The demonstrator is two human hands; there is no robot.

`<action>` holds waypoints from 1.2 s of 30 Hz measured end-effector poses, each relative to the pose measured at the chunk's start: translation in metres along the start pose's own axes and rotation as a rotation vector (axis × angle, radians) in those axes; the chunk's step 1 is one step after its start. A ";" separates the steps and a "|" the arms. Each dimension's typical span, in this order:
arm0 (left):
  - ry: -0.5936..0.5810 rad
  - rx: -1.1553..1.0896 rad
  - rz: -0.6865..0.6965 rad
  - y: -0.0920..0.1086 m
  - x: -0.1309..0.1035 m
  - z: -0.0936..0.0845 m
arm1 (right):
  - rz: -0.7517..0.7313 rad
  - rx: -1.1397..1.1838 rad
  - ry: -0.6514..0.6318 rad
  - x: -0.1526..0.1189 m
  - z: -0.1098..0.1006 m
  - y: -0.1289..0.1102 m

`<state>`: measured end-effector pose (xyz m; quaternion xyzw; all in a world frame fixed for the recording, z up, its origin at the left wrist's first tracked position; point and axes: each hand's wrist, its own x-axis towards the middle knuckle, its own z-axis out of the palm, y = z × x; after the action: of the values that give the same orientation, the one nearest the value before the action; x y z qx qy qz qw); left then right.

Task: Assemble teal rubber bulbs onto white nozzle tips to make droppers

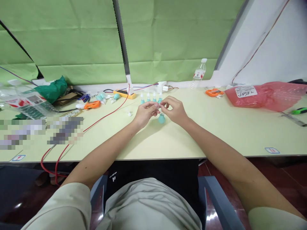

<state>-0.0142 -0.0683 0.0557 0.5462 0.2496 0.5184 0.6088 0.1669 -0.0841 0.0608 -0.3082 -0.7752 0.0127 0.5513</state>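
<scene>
My left hand (145, 114) and my right hand (175, 110) meet over the middle of the table, fingertips pinched together. Whatever lies between them is small and whitish, mostly covered by the fingers. Just below the fingertips is a teal squeeze bulb (161, 119) with a pale neck; I cannot tell whether it stands on the table or hangs from the fingers. Behind my hands several small teal bottles with white tips (148, 99) stand in a row, partly hidden by the fingers. A small white cap (129, 113) lies left of my left hand.
Toward the back stand a yellow power strip (124, 93) and a clear bottle (199, 74). To the right lie an orange tool (214, 92) and a red plastic bag (261, 95). At left are clear bottles (31, 99), another orange tool (92, 105) and a red cable (103, 117).
</scene>
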 end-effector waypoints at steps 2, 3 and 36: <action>-0.003 -0.071 0.008 -0.002 0.002 -0.001 | -0.039 -0.006 0.038 0.001 0.000 0.002; 0.003 -0.102 0.011 -0.002 0.004 -0.002 | -0.050 -0.015 0.047 0.001 0.000 0.002; -0.034 -0.030 0.094 -0.005 0.008 -0.009 | 0.206 0.235 -0.068 0.001 0.003 0.001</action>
<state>-0.0179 -0.0570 0.0505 0.5566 0.2056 0.5409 0.5961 0.1646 -0.0822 0.0602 -0.3189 -0.7509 0.1699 0.5528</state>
